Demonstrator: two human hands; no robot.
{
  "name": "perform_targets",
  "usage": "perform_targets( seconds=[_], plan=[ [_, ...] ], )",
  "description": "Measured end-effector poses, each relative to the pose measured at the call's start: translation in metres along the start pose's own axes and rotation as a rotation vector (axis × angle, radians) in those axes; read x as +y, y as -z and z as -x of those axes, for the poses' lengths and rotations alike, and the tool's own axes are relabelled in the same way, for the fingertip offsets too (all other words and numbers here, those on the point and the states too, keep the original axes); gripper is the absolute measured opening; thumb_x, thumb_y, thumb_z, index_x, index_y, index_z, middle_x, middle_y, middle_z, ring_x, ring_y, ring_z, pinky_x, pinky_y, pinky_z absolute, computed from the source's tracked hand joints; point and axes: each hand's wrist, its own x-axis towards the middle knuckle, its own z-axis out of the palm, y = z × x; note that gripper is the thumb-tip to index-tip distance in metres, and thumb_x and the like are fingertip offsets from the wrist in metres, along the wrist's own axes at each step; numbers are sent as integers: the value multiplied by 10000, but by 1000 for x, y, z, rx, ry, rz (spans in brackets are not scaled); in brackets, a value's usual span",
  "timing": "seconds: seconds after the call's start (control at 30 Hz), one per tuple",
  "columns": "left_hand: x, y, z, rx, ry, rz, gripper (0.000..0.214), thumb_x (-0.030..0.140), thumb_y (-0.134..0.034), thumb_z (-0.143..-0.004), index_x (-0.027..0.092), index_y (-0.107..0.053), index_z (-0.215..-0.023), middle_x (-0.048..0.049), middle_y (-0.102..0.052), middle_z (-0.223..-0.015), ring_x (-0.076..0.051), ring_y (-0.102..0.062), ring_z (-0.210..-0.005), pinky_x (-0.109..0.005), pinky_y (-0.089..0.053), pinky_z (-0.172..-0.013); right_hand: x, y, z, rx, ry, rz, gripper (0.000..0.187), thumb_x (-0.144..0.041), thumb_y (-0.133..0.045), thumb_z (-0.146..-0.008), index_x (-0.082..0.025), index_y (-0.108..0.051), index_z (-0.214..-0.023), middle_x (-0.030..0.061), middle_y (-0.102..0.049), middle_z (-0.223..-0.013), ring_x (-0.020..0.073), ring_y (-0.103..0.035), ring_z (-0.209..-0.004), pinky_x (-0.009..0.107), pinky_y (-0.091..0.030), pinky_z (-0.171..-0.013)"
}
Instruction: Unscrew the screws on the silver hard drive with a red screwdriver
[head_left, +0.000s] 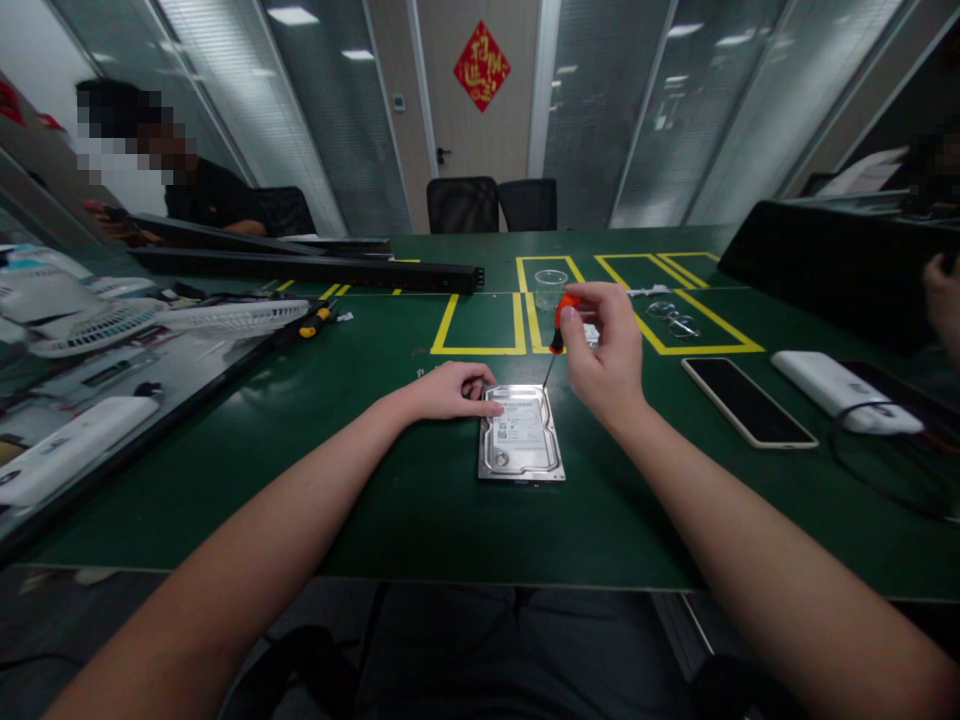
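Note:
A silver hard drive (525,435) lies flat on the green table in front of me, its white label facing up. My left hand (454,390) grips its left edge near the far corner, thumb resting on the top face. In my right hand (607,345) is a screwdriver (556,340) with an orange and black handle, pinched between thumb and fingers. The tip of its thin shaft meets the drive's far right corner; whether a screw sits under it is too small to tell.
Behind the drive stand a clear plastic cup (551,288) and eyeglasses (675,320). To the right lie a phone (748,402) and a white power bank (844,390). A yellow-black screwdriver (315,320), long black bars (315,270) and fan parts (232,315) occupy the left. Other people sit at both sides.

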Motion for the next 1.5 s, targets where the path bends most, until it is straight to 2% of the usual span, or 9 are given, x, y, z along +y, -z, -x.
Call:
perform_targets(
  seconds=[0.17,0.3,0.67,0.97,1.17,1.5],
  plan=[
    [0,0,0,15,-22,-12,564,650,-745,-794,200,-677,-1126,-19,-636,-831,-173,-553,-738,-320,-380,-685,8,-4,3,7,-24,-33,201,-331,-611,-1012,-275,-640,-1202,65,-647,-1127,222,-668,-1003,423,-612,-865],
    [0,-1,0,13,-25,-14,562,651,-739,-792,201,-675,-1123,-17,-635,-818,-174,-549,-732,-319,-375,-682,12,-5,4,22,-14,-18,217,-347,-637,-1003,-284,-642,-1211,58,-642,-1134,213,-668,-965,419,-619,-834],
    [2,0,0,3,-1,-9,621,697,-753,-793,191,-670,-1143,-5,-621,-826,-173,-551,-736,-319,-387,-675,7,-2,1,16,30,23,195,-347,-674,-990,-292,-675,-1177,53,-655,-1097,203,-661,-925,381,-617,-761],
    [0,0,0,-2,1,-6,628,705,-750,-798,194,-671,-1155,-1,-618,-829,-172,-559,-742,-312,-390,-674,0,0,0,-1,6,6,210,-295,-594,-1018,-291,-708,-1195,71,-672,-1123,225,-668,-1007,399,-614,-802],
    [0,-1,-1,8,-3,-14,620,691,-754,-795,188,-671,-1148,-6,-622,-827,-169,-550,-740,-312,-386,-681,3,1,0,-10,42,12,283,-221,-482,-1050,-284,-704,-1214,62,-684,-1116,247,-655,-1099,491,-563,-973],
    [0,0,0,-3,2,-4,629,691,-748,-798,192,-670,-1173,-5,-622,-833,-171,-548,-747,-309,-384,-676,5,1,1,-8,43,22,257,-247,-471,-1065,-275,-682,-1209,64,-675,-1107,252,-651,-1065,495,-556,-944]
  ],
)
